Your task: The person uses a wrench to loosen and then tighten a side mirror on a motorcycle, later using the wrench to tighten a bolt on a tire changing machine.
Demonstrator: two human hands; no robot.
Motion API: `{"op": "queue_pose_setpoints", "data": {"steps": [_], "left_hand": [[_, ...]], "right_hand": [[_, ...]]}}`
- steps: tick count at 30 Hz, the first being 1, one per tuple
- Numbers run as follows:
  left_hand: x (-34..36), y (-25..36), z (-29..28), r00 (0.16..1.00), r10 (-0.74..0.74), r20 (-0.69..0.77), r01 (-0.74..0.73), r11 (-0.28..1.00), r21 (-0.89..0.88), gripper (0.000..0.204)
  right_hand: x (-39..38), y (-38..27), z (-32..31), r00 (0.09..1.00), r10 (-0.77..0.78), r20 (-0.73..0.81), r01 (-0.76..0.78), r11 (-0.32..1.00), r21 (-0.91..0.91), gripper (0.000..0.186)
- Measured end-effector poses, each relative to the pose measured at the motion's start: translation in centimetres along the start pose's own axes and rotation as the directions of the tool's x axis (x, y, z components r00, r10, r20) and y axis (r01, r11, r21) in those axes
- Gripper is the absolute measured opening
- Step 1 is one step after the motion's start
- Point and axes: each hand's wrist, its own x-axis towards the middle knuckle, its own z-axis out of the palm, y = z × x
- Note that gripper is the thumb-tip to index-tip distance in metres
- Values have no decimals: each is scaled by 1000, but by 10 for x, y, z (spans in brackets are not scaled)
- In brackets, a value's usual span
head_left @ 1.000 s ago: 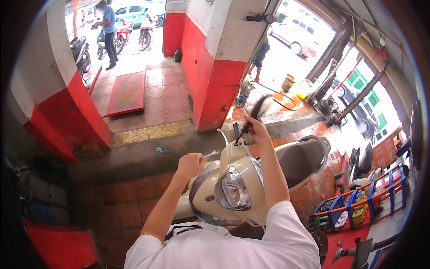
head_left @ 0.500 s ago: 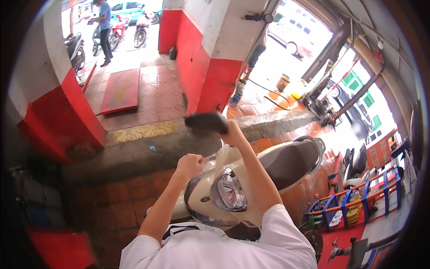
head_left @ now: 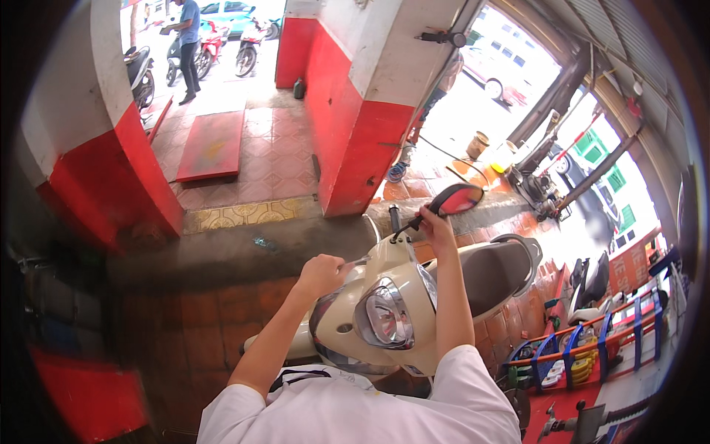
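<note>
A cream scooter stands in front of me, its headlight facing up toward me and its dark seat to the right. My right hand is closed on a black rear-view mirror, gripping it near its stem. The stem runs down to the handlebar beside a black grip, and reddish colour shows in the glass. My left hand is a fist above the scooter's front. A short shiny metal piece sticks out of it toward the handlebar; its kind cannot be made out.
A concrete step runs behind the scooter, with a red-and-white pillar on it. A blue-and-orange rack of small items stands at right. Beyond are a red ramp, a person and parked motorbikes.
My right hand has moved right with the mirror, which has turned from its dark back toward showing its glass. The left fist shifts only slightly. The view has swung a little.
</note>
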Motion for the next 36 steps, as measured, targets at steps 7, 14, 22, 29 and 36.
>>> {"op": "queue_pose_setpoints", "data": {"steps": [7, 14, 22, 29, 36], "left_hand": [[12, 15, 6, 999, 23, 48, -21, 999, -40, 38], [8, 13, 12, 997, 13, 73, -13, 1000, 1, 41], [-17, 9, -10, 999, -51, 10, 51, 999, -1, 44], [-19, 3, -13, 999, -43, -6, 43, 999, 4, 44], [4, 12, -5, 996, -72, 45, 72, 997, 10, 43]], "right_hand": [[-67, -3, 24, 913, -133, 385, 271, 905, -329, 26], [-18, 9, 81, 802, -39, 596, 514, 555, -654, 16], [77, 21, 74, 970, 196, 144, -66, 781, -620, 24], [62, 13, 22, 979, 191, 72, -195, 980, 44, 12], [-17, 22, -31, 978, -19, 207, 80, 954, -289, 15]]}}
